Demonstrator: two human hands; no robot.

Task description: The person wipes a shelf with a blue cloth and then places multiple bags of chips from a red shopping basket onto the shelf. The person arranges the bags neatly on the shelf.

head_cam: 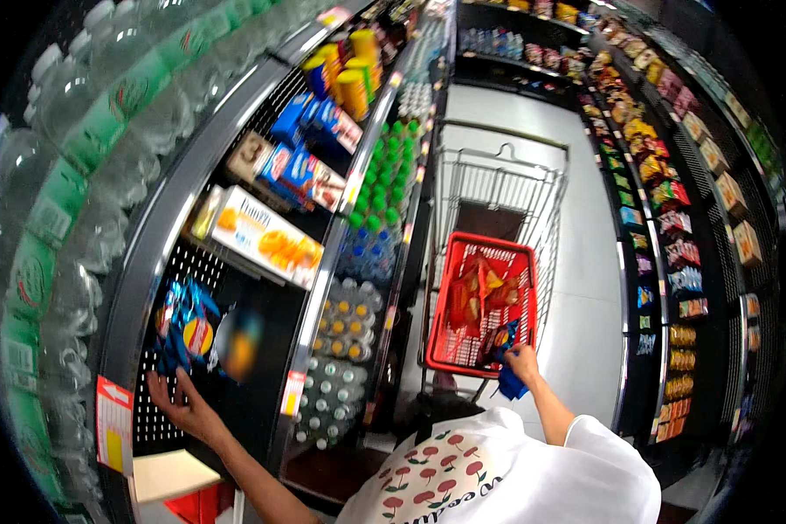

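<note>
My left hand reaches into the shelf on the left, fingers apart and empty. Its fingertips are just below several shiny blue snack bags with round yellow-and-red logos; whether they touch is unclear. My right hand is closed at the near right corner of a red plastic shopping basket. Beneath that hand hangs a dark blue item, perhaps cloth. Inside the basket, a blue snack bag lies close to my right hand, and reddish packages lie farther in.
The basket rests on a wire shopping cart. Left shelves hold a cracker box, blue boxes, yellow canisters, and bottles with green caps. Large water bottles line the far left. Snack shelves border the aisle's right side.
</note>
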